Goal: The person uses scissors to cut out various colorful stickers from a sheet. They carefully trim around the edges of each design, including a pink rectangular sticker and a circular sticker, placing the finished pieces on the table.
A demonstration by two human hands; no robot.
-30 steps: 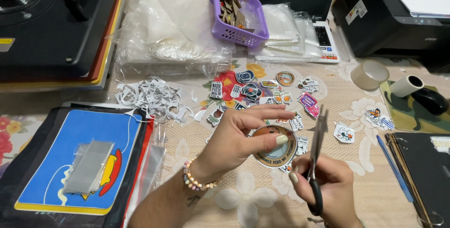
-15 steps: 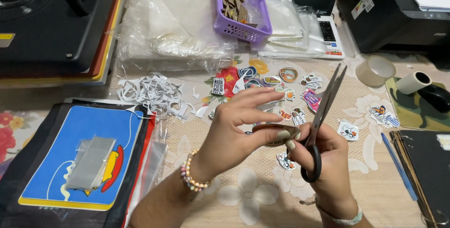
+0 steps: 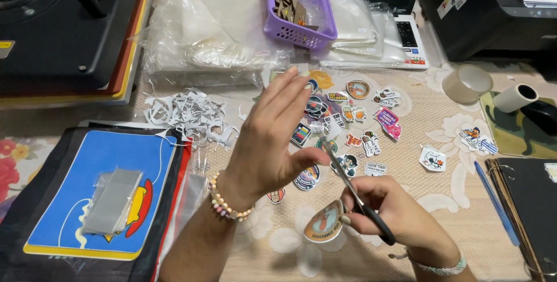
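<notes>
My left hand [image 3: 272, 140] is raised above the table with fingers spread and nothing in it; its thumb tip sits next to the scissors' point. My right hand [image 3: 400, 215] grips black-handled scissors [image 3: 357, 195], the blades closed and pointing up and left. A round cut-out sticker [image 3: 325, 224] with an orange and teal picture hangs at my right fingertips, just below the scissors. Whether those fingers pinch it I cannot tell. Several more cut stickers [image 3: 362, 116] lie scattered on the floral tablecloth beyond my hands.
White paper scraps [image 3: 185, 114] lie left of the stickers. A black bag with a blue print [image 3: 98, 189] is at the near left, a heat press [image 3: 58, 21] behind it. A purple basket [image 3: 296, 9], plastic bags [image 3: 203, 26], tape roll [image 3: 467, 82], printer [image 3: 493, 9], blue pen [image 3: 496, 201] and black binder [image 3: 531, 201] surround the work area.
My left hand let go of the round sticker, lifted and spread open. The scissors swung from pointing up-right to pointing up-left, and the sticker now sits low by my right fingers.
</notes>
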